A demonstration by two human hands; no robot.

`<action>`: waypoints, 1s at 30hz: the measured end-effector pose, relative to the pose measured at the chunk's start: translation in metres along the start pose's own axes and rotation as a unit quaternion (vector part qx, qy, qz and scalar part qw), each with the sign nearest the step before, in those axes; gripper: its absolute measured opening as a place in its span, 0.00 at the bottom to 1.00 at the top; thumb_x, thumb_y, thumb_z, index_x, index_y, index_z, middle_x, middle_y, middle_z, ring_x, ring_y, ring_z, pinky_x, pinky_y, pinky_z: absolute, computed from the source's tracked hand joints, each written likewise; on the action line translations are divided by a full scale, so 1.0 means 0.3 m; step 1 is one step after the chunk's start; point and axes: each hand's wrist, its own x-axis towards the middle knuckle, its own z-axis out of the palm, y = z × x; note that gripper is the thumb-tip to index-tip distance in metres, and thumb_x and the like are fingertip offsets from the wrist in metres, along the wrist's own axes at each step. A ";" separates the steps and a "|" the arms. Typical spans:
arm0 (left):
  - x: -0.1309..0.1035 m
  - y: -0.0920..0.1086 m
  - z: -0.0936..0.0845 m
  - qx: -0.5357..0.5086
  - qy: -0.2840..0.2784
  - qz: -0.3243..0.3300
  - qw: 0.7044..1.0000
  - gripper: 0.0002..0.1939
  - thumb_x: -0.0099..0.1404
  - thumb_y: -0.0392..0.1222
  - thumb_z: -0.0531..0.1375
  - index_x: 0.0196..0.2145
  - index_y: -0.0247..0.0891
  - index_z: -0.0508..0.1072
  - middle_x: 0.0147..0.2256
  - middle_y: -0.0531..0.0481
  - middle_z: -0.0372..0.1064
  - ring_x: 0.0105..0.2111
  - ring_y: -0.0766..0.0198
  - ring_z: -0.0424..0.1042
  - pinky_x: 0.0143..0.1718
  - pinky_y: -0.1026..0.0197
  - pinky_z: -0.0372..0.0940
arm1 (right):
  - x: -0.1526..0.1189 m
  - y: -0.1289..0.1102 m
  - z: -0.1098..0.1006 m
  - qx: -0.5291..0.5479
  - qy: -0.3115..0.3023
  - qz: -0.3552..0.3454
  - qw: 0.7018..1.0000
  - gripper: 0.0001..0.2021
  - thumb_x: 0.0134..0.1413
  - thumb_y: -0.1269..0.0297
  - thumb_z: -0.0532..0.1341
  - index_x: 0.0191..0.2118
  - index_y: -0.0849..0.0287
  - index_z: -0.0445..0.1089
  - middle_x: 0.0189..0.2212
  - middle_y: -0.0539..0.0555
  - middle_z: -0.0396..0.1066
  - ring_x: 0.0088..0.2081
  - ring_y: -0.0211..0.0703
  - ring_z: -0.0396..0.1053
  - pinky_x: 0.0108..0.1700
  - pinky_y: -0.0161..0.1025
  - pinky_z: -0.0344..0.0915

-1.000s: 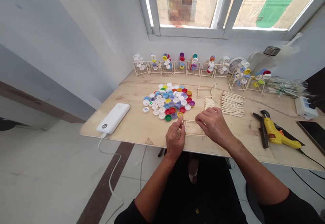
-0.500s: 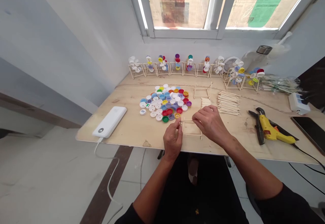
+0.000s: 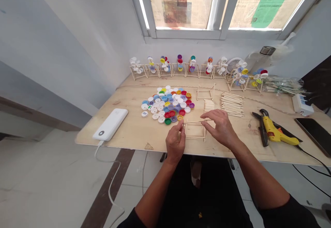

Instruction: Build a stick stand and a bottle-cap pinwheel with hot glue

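A small frame of wooden sticks (image 3: 196, 137) lies at the table's front edge between my hands. My left hand (image 3: 176, 140) pinches the upright stick at its back left corner. Across the frame's far side runs a thin wooden stick (image 3: 194, 121), its right end between the thumb and fingers of my right hand (image 3: 218, 126). Just behind my left hand spreads a pile of coloured bottle caps (image 3: 172, 113). Short sticks (image 3: 209, 105) and a stack of longer sticks (image 3: 232, 104) lie beyond my right hand.
A yellow glue gun (image 3: 275, 131) and a black phone (image 3: 314, 134) lie to the right. On the left is a white power bank (image 3: 110, 124). Another stick frame (image 3: 205, 99) stands behind the short sticks. Stick frames with cap wheels (image 3: 180, 68) line the wall.
My right hand has shifted slightly right, its fingers more spread, and a stick now shows between its fingertips across the frame. The left hand keeps its hold at the corner.
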 end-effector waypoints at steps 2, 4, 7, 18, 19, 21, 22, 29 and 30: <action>-0.001 -0.001 0.000 0.000 0.001 -0.002 1.000 0.19 0.65 0.38 0.53 0.53 0.37 0.65 0.40 0.43 0.73 0.38 0.62 0.72 0.40 0.59 0.68 | -0.023 0.023 -0.004 0.014 0.024 0.031 0.999 0.06 0.55 0.64 0.57 0.38 0.55 0.69 0.36 0.52 0.74 0.42 0.46 0.68 0.48 0.46 0.54; -0.001 -0.001 0.000 0.000 0.001 -0.004 1.000 0.19 0.65 0.38 0.53 0.53 0.37 0.65 0.40 0.43 0.73 0.38 0.62 0.72 0.40 0.59 0.68 | -0.044 0.042 -0.004 0.023 0.038 0.051 0.998 0.06 0.55 0.64 0.57 0.39 0.55 0.69 0.37 0.52 0.74 0.42 0.47 0.68 0.47 0.47 0.55; -0.001 0.000 0.000 -0.003 0.000 -0.004 1.000 0.19 0.65 0.38 0.53 0.53 0.37 0.65 0.40 0.43 0.73 0.38 0.62 0.72 0.39 0.60 0.68 | -0.066 0.053 0.003 0.034 0.035 0.062 0.997 0.07 0.54 0.64 0.58 0.39 0.55 0.69 0.37 0.53 0.74 0.42 0.47 0.69 0.47 0.47 0.57; 0.001 0.001 0.000 -0.004 -0.002 -0.002 1.000 0.19 0.65 0.38 0.53 0.53 0.37 0.65 0.40 0.44 0.73 0.38 0.63 0.72 0.40 0.60 0.68 | -0.052 0.050 0.039 0.068 -0.012 0.076 0.995 0.14 0.53 0.62 0.58 0.46 0.56 0.68 0.45 0.56 0.72 0.45 0.48 0.69 0.48 0.50 0.61; 0.001 0.001 0.000 -0.004 -0.002 -0.002 1.000 0.19 0.65 0.38 0.53 0.53 0.37 0.65 0.40 0.43 0.73 0.38 0.63 0.72 0.40 0.60 0.68 | -0.050 0.049 0.040 0.070 -0.012 0.075 0.995 0.14 0.53 0.62 0.58 0.46 0.56 0.68 0.44 0.56 0.73 0.45 0.48 0.69 0.48 0.50 0.61; 0.001 0.002 -0.001 -0.003 0.000 -0.005 1.000 0.19 0.65 0.39 0.53 0.53 0.37 0.65 0.40 0.43 0.73 0.38 0.62 0.72 0.39 0.60 0.68 | -0.049 0.043 0.039 0.069 -0.009 0.071 0.995 0.13 0.53 0.63 0.58 0.44 0.55 0.69 0.43 0.55 0.73 0.44 0.48 0.69 0.48 0.50 0.61; 0.001 0.002 -0.001 -0.003 0.000 -0.006 1.000 0.19 0.65 0.39 0.53 0.53 0.37 0.65 0.40 0.43 0.73 0.38 0.62 0.72 0.40 0.59 0.68 | -0.050 0.039 0.037 0.066 -0.007 0.070 0.995 0.12 0.53 0.63 0.58 0.44 0.55 0.69 0.43 0.55 0.73 0.44 0.48 0.70 0.48 0.50 0.61; 0.000 0.003 0.000 -0.003 0.002 -0.007 1.000 0.19 0.65 0.38 0.52 0.53 0.38 0.65 0.41 0.43 0.72 0.39 0.62 0.72 0.41 0.59 0.68 | -0.060 0.019 0.027 0.036 0.024 0.042 0.998 0.10 0.54 0.65 0.57 0.43 0.54 0.70 0.40 0.54 0.75 0.44 0.48 0.70 0.49 0.50 0.58; -0.001 0.002 0.000 -0.003 0.003 -0.007 1.000 0.19 0.65 0.38 0.52 0.53 0.38 0.65 0.41 0.43 0.72 0.39 0.62 0.72 0.40 0.59 0.68 | -0.061 0.017 0.028 0.031 0.028 0.038 0.998 0.10 0.54 0.65 0.57 0.42 0.54 0.70 0.40 0.55 0.75 0.44 0.49 0.70 0.49 0.51 0.57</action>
